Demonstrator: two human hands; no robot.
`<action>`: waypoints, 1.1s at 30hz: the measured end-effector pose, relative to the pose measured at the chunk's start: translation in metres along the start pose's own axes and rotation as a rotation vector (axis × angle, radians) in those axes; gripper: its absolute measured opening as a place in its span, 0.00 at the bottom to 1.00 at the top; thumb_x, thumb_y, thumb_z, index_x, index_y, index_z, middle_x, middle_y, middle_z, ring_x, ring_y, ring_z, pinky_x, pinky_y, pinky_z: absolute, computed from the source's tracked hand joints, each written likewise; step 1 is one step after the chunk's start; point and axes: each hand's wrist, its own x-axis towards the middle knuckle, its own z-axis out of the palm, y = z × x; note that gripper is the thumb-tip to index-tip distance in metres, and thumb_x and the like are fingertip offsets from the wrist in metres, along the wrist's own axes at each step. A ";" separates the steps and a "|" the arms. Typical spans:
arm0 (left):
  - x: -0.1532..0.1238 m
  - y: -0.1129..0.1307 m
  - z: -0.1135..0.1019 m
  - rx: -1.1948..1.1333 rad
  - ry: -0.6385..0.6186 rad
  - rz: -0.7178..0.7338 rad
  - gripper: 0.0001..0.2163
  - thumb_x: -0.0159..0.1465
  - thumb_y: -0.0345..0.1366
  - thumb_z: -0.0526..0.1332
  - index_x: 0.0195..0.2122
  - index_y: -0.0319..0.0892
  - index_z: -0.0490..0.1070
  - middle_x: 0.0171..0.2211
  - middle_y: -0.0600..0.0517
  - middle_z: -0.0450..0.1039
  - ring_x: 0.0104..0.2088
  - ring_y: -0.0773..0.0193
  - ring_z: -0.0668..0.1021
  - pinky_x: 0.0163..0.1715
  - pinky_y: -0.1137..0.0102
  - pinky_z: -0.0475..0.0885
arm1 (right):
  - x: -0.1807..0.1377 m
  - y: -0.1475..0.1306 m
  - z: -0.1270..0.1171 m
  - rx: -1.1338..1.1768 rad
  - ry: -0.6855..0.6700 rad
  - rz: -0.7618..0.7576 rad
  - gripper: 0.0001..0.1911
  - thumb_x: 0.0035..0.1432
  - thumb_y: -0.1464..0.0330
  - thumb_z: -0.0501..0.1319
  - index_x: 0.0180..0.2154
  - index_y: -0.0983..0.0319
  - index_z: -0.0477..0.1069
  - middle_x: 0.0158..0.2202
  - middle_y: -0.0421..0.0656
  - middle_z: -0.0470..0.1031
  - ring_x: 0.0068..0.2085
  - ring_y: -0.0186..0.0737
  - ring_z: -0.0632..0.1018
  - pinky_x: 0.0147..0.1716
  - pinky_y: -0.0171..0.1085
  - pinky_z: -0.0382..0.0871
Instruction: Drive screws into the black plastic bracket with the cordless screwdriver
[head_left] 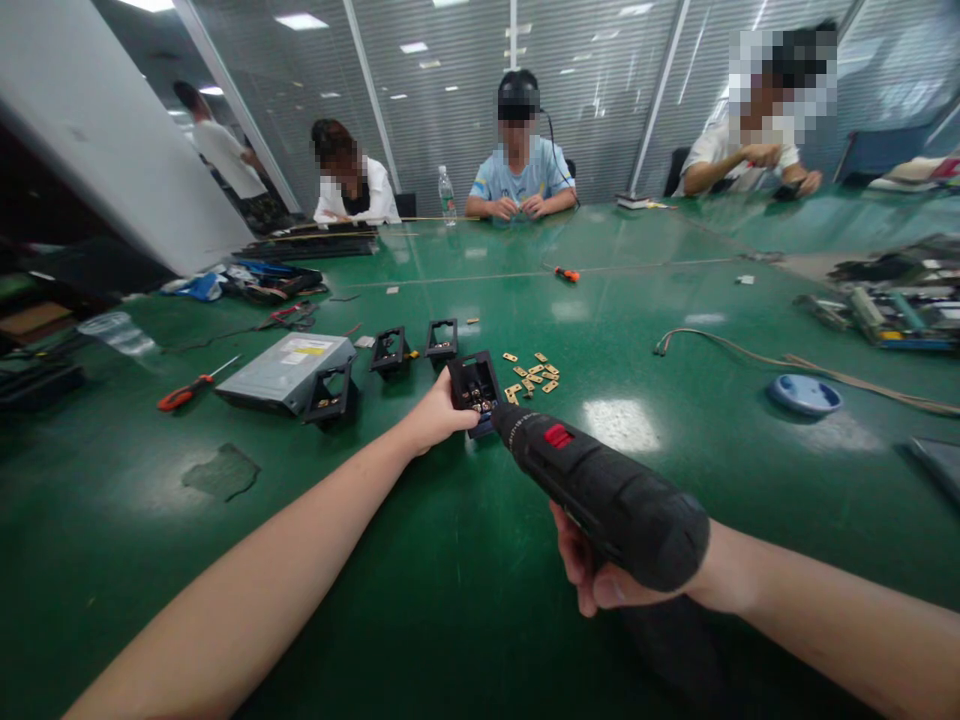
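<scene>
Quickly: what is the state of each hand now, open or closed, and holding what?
Left hand: closed, holding the black housing.
Right hand: closed around the electric screwdriver.

Your green table (450,620) carries a grey drive (285,370), 3 black frames (390,350), brass tabs (534,372) and a red screwdriver (187,390).

The drill (607,495) hides most of my right hand (592,578); only a thumb and fingertips show. Fingertips of my left hand (439,415) disappear behind the frame (474,385). The brass bits (532,375) beside it are too small to identify. Both my arms leave the bottom edge.
</scene>
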 end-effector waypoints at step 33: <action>-0.004 0.009 0.002 0.009 -0.005 -0.031 0.38 0.44 0.28 0.67 0.58 0.43 0.59 0.50 0.48 0.72 0.50 0.53 0.78 0.57 0.52 0.69 | -0.003 -0.002 0.001 0.026 0.021 -0.035 0.22 0.48 0.71 0.76 0.45 0.65 0.74 0.35 0.45 0.82 0.35 0.41 0.83 0.37 0.39 0.78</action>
